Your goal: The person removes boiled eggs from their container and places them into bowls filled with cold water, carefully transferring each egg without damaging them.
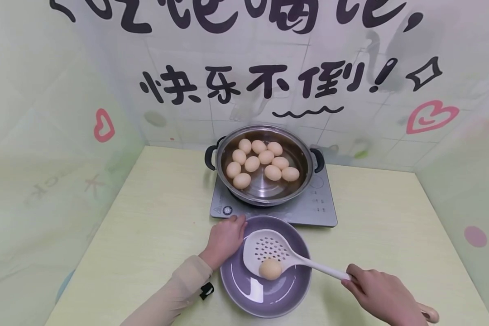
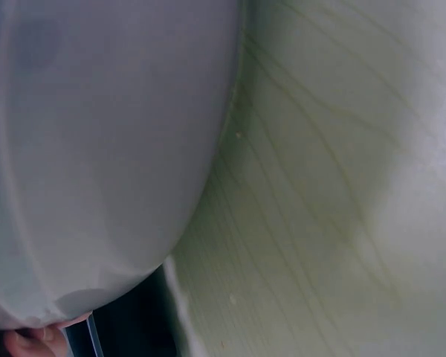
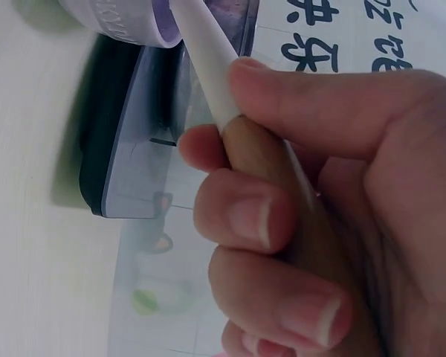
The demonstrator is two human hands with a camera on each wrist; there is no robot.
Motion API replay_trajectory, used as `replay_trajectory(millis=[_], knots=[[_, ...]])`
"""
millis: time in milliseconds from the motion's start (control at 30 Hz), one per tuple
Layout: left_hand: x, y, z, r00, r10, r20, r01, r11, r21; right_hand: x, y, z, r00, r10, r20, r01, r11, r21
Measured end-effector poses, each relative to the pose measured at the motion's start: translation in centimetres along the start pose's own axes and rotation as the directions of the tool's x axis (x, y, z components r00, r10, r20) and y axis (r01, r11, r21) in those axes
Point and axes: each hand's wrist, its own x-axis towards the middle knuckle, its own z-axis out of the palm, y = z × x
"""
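Observation:
My right hand (image 1: 385, 292) grips the wooden handle (image 3: 264, 163) of a white slotted skimmer (image 1: 270, 242). Its perforated head is over a purple-grey bowl (image 1: 287, 299), and one brown egg (image 1: 270, 269) lies at the head's near edge. At the bowl's upper left rim is my left hand (image 1: 226, 240), holding the bowl by its edge. Fingertips (image 2: 41, 340) of that hand show against the bowl's outside in the left wrist view. Behind the bowl, several eggs (image 1: 251, 164) lie in water in a wide steel pot (image 1: 265, 194).
The pot, with two black side handles (image 1: 318, 160), stands on a grey induction cooker (image 1: 309, 213) right behind the bowl. A small black object (image 1: 206, 290) is left of the bowl. Printed sheeting encloses the pale wooden table (image 1: 163, 194) at the back and both sides.

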Motion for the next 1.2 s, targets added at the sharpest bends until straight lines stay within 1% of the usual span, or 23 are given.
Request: replay_trajectory(millis=[133,367,467,600,700,733,800,900,967,1067,1200], knots=[[0.1,-0.1,0.0,1.0,0.009,-0.012,-0.009,1.0,0.0,0.2,0.0,0.0,0.999,-0.012,-0.032,0.012,1.0,-0.015],[0.2,-0.2,0.1,0.999,0.02,-0.041,-0.02,1.0,0.01,0.5,0.1,-0.1,0.989,-0.05,-0.136,0.044,0.998,-0.047],[0.2,-0.2,0.1,0.999,0.021,-0.04,-0.021,1.0,0.012,0.5,0.1,-0.1,0.978,-0.075,-0.196,0.065,0.996,-0.058],[0.2,-0.2,0.1,0.999,0.021,-0.031,-0.021,1.0,0.013,0.5,0.3,-0.3,0.953,-0.118,-0.28,0.104,0.992,-0.067],[0.2,-0.2,0.1,1.0,0.017,-0.024,-0.017,1.0,0.015,0.5,0.5,-0.6,0.941,-0.133,-0.312,0.118,0.991,-0.066],[0.1,-0.2,0.1,1.0,0.017,-0.022,-0.016,1.0,0.015,0.5,0.6,-0.7,0.941,-0.131,-0.311,0.118,0.991,-0.059],[0.1,-0.2,0.2,1.0,0.015,-0.02,-0.015,1.0,0.015,0.5,0.7,-1.1,0.949,-0.116,-0.292,0.108,0.993,-0.044],[0.0,-0.2,0.2,1.0,0.01,-0.016,-0.01,1.0,0.008,0.7,1.0,-1.6,0.967,-0.092,-0.238,0.093,0.996,-0.008],[0.0,-0.2,0.2,1.0,0.004,-0.014,-0.004,1.0,0.004,1.0,1.2,-1.9,0.974,-0.087,-0.21,0.092,0.996,0.017],[0.0,-0.1,0.2,1.0,0.0,-0.014,0.0,1.0,0.002,1.5,1.5,-2.4,0.974,-0.1,-0.203,0.112,0.993,0.046],[0.0,-0.1,0.3,0.999,0.001,-0.032,-0.001,1.0,0.007,2.6,1.5,-3.2,0.966,-0.106,-0.237,0.122,0.991,0.052]])
